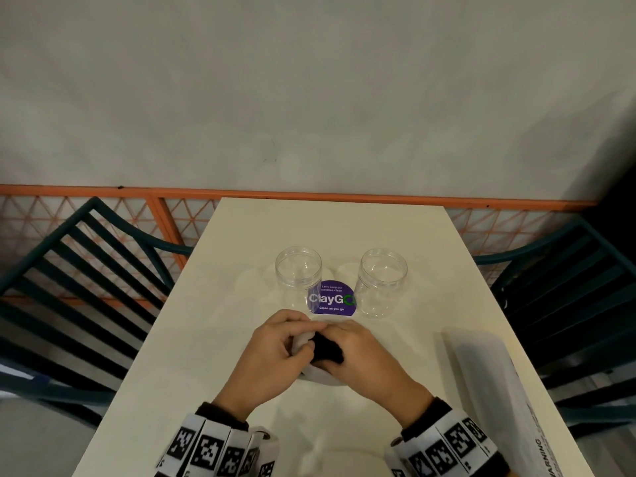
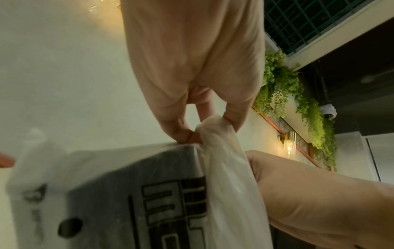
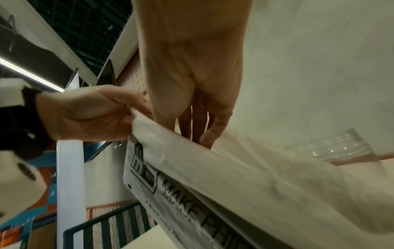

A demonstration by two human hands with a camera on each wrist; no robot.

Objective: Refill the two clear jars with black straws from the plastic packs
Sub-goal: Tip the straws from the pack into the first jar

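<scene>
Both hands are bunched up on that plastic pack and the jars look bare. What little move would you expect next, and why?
Probably the two hands pull apart to open the pack's mouth. The left hand pinches the plastic edge of the pack, the right hand grips the same pack, and black straws show between them. Both clear jars stand upright and hold no straws.

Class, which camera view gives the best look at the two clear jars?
The head view: both clear jars, the left one and the right one, stand upright and empty. The right wrist view catches only one jar's edge; the left wrist view shows neither.
</scene>
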